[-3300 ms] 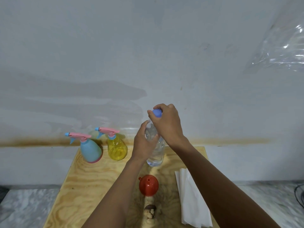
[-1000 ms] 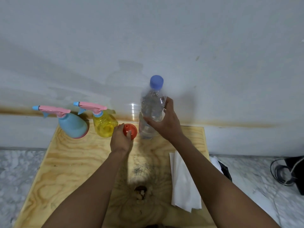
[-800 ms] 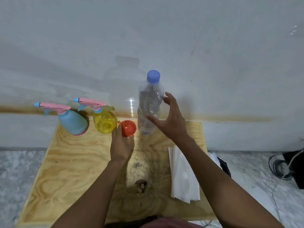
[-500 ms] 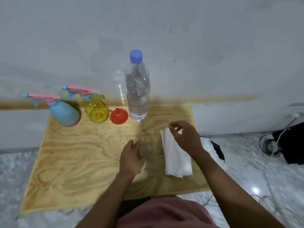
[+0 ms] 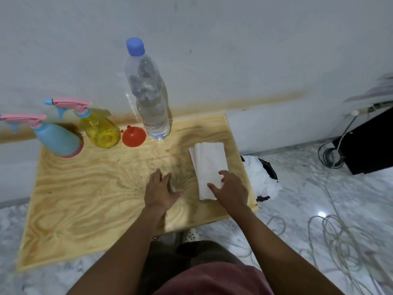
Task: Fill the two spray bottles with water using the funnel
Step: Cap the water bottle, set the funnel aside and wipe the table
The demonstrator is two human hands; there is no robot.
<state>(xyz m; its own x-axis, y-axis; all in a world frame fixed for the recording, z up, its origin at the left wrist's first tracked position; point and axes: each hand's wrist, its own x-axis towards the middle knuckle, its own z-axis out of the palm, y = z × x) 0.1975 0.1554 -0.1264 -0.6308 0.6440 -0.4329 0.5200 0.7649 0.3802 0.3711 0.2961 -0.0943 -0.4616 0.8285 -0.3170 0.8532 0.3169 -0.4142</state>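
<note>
A blue spray bottle (image 5: 55, 139) and a yellow spray bottle (image 5: 100, 128), both with pink trigger heads on, stand at the back left of the plywood table (image 5: 85, 194). The red funnel (image 5: 134, 136) lies mouth down just right of the yellow one. A tall clear water bottle (image 5: 151, 99) with its blue cap on stands beside the funnel by the wall. My left hand (image 5: 160, 192) rests flat and empty on the wood mid-table. My right hand (image 5: 230, 189) lies spread on the near end of a stack of white paper napkins (image 5: 209, 162).
A black bag with crumpled white tissue (image 5: 261, 177) sits on the marble floor right of the table. Loose cables (image 5: 340, 235) trail over the floor, and a black box (image 5: 370, 143) stands at the far right. A white wall runs right behind the table.
Both hands let go of the water bottle and funnel and drew back toward me. The right hand slid down the napkins; the left settled on the wood. The view tilted down.
</note>
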